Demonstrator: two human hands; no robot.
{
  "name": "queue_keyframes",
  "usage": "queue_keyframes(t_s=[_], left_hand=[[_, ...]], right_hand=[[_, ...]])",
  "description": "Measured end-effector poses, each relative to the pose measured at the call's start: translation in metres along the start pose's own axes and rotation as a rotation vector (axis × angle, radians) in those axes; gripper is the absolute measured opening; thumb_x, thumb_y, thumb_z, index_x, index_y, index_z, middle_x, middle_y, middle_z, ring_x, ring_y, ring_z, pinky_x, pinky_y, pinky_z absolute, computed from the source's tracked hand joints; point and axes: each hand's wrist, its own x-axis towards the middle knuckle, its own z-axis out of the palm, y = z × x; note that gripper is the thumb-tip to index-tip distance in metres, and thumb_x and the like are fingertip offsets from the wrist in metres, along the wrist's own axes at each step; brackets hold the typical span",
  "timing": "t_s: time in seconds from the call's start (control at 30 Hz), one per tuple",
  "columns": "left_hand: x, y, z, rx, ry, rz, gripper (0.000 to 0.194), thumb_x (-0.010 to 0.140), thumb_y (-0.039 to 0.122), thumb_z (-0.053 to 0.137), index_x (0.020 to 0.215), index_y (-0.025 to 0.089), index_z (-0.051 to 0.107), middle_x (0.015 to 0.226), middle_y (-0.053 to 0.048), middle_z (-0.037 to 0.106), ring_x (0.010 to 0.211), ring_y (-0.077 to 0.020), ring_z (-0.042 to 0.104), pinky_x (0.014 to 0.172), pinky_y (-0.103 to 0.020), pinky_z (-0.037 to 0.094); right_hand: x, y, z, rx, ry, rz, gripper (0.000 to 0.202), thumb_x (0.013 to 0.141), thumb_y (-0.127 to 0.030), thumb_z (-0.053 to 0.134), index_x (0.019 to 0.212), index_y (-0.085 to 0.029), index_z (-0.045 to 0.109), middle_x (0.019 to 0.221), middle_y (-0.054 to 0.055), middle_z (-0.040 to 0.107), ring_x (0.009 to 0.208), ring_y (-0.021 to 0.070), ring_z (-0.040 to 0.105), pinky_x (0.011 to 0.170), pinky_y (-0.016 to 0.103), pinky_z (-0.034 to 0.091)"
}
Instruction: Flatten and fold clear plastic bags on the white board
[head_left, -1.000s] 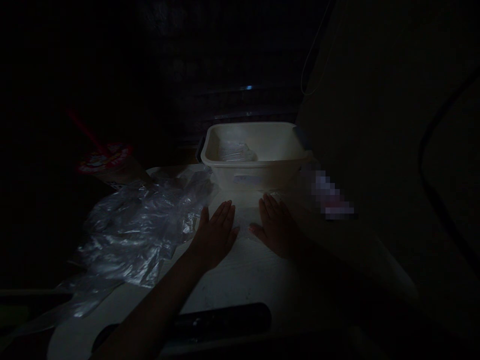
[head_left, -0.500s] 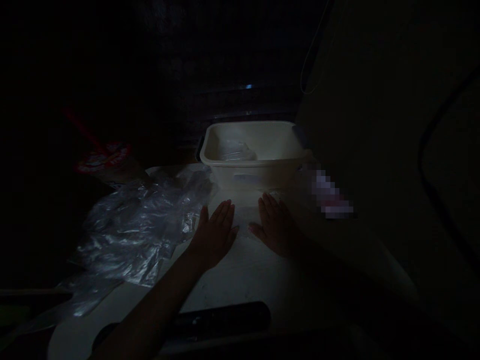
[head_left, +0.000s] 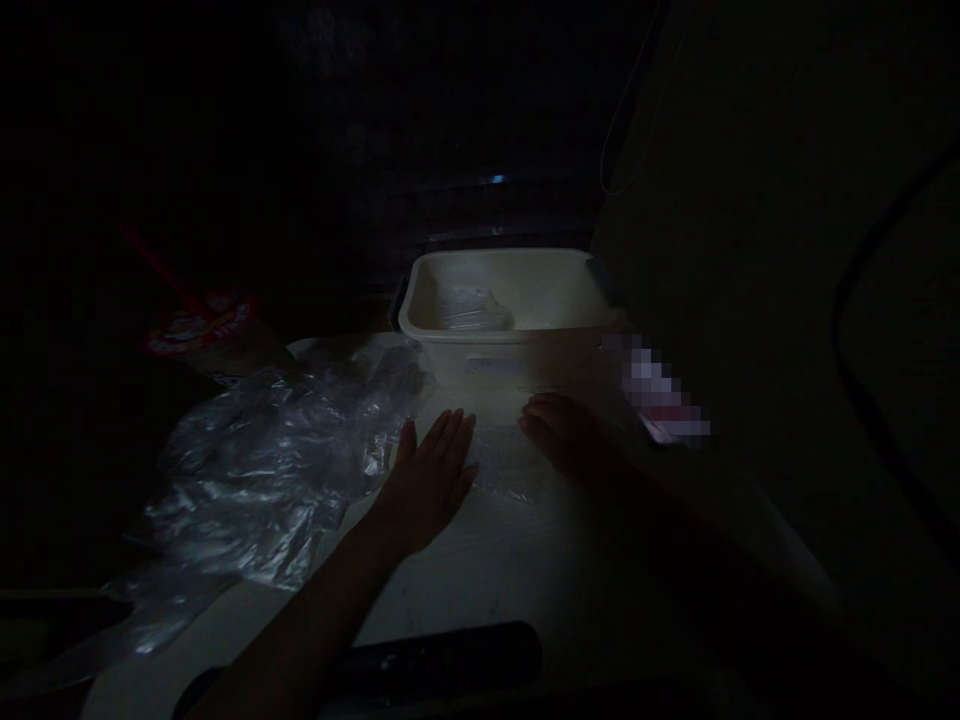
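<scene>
Left hand (head_left: 424, 490): fingers open, palm down on table (head_left: 465, 575). Clear film (head_left: 510, 465): lies flat between the hands, long axis unclear. Right hand (head_left: 566, 432): fingers curled (too dark to tell any grip). Beyond: pale tub (head_left: 517, 358), upright.

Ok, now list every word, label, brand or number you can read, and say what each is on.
No text reads clearly.
Cup lid: markings too dark and blurred to read.
Pale strip on the tub: too faint to read.
Pixelated item beside the tub: masked, unreadable.
</scene>
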Motion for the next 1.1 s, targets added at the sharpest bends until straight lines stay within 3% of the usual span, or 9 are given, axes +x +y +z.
queue_keyframes(t_s=[0.17, 0.57, 0.73, 0.9, 1.1], left_hand=[[0.001, 0.000, -0.002, -0.078, -0.030, 0.058, 0.049, 0.084, 0.035, 0.022, 0.128, 0.017, 0.011, 0.135, -0.008, 0.018, 0.123, -0.0209, 0.012, 0.095, -0.049, 0.009], [0.005, 0.001, -0.017, -0.322, -0.128, 0.166, 0.064, 0.081, 0.040, 0.034, 0.128, 0.017, -0.002, 0.136, -0.009, 0.010, 0.123, -0.0177, 0.009, 0.098, -0.043, 0.009], [0.004, 0.002, -0.016, -0.342, -0.106, 0.141, 0.066, 0.079, 0.042, 0.036, 0.128, 0.019, -0.002, 0.136, -0.008, 0.011, 0.123, -0.0181, 0.010, 0.098, -0.044, 0.009], [0.003, 0.001, -0.012, -0.330, -0.087, 0.160, 0.066, 0.079, 0.044, 0.036, 0.128, 0.018, 0.000, 0.136, -0.010, 0.011, 0.123, -0.0183, 0.010, 0.098, -0.044, 0.009], [0.002, 0.001, -0.010, -0.383, -0.025, 0.174, 0.066, 0.077, 0.042, 0.039, 0.128, 0.020, 0.004, 0.135, -0.010, 0.016, 0.122, -0.0201, 0.014, 0.097, -0.045, 0.012]], right_hand=[[0.006, 0.009, 0.000, 0.163, -0.069, 0.111, 0.021, 0.070, -0.022, 0.046, 0.083, -0.013, 0.060, 0.081, 0.006, 0.061, 0.076, 0.0155, 0.054, 0.071, 0.026, 0.040], [0.005, -0.006, -0.008, 0.108, -0.204, 0.016, 0.012, 0.063, -0.023, 0.053, 0.061, -0.015, 0.061, 0.060, 0.003, 0.059, 0.059, 0.0128, 0.050, 0.058, 0.024, 0.035], [0.004, -0.004, -0.006, 0.199, -0.226, 0.046, 0.014, 0.064, -0.024, 0.050, 0.061, -0.015, 0.059, 0.060, 0.003, 0.058, 0.057, 0.0116, 0.050, 0.056, 0.023, 0.035], [0.003, -0.009, -0.007, 0.364, -0.209, 0.127, 0.022, 0.064, -0.028, 0.051, 0.078, -0.013, 0.060, 0.066, 0.003, 0.060, 0.059, 0.0109, 0.053, 0.055, 0.021, 0.037], [0.001, -0.011, -0.009, 0.323, -0.295, 0.032, 0.011, 0.061, -0.025, 0.053, 0.059, -0.015, 0.057, 0.053, -0.002, 0.052, 0.049, 0.0085, 0.045, 0.050, 0.021, 0.032]])
